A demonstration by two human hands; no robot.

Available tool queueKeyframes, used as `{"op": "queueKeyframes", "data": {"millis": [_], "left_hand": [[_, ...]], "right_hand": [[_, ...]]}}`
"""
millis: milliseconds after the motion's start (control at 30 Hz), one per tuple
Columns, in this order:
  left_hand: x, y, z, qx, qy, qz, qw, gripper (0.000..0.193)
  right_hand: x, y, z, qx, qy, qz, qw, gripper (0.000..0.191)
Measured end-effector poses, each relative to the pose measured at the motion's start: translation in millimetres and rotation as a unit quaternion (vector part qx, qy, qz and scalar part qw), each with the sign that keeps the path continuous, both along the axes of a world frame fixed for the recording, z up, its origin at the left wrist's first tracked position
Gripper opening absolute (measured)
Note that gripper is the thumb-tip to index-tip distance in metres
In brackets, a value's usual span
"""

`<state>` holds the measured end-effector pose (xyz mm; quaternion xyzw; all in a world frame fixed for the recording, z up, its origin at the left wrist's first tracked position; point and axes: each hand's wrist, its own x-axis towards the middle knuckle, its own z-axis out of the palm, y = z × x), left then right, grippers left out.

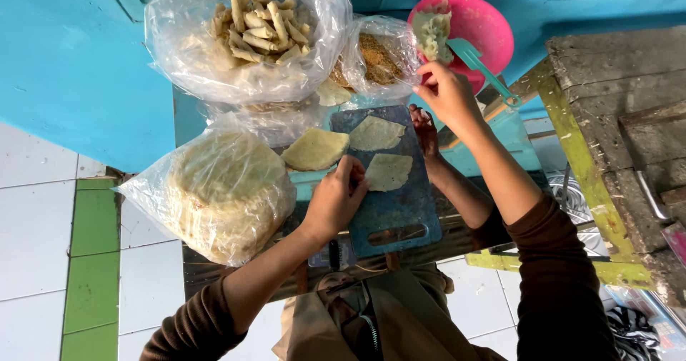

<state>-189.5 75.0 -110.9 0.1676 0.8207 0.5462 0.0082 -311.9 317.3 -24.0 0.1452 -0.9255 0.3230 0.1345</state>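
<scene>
Head view: left hand point(334, 202) pinches the edge of a thin pale round wrapper point(388, 171) lying on the blue plastic cutting board point(400, 218). Right hand point(446, 93), fingers curled — holding anything? can't tell — hovers by the pink plastic bowl point(493, 36). Risk: wrapper tears if tugged.

Soft, even daylight fills the scene, bright without harsh shadows. Glare streaks the clear crinkled plastic bags point(246, 39), and white highlights sit on the glossy pink plastic bowl point(475, 28). Focus is sharp at centre; the wide lens bends the white floor tiles point(43, 189) and stretches the frame's edges
</scene>
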Motion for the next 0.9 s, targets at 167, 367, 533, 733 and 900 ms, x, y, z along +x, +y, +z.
{"op": "queueKeyframes", "data": {"millis": [167, 367, 533, 733, 900], "left_hand": [[-19.3, 0.2, -6.6, 0.011, 0.062, 0.041, 0.997, 0.031], [-28.2, 6.0, -5.6, -0.05, 0.01, 0.016, 0.999, 0.033], [-30.6, 2.7, 2.9, -0.059, 0.087, 0.028, 0.994, 0.038], [-30.7, -4.0, -2.8, -0.055, 0.094, 0.032, 0.994, 0.037], [-27.9, -3.9, -2.8, -0.07, 0.084, 0.041, 0.993, 0.038]], "right_hand": [[-19.1, -4.7, 4.5, -0.052, 0.032, -0.008, 0.998, 0.014], [-37.6, -17.4, 9.9, -0.056, 0.018, 0.028, 0.998, 0.011], [-47.4, -20.1, 12.0, -0.23, -0.135, -0.001, 0.964, 0.015], [-48.5, -5.4, 5.1, -0.347, -0.165, -0.015, 0.923, 0.019], [-33.1, 17.3, -4.6, -0.395, -0.182, -0.009, 0.901, 0.018]]}}
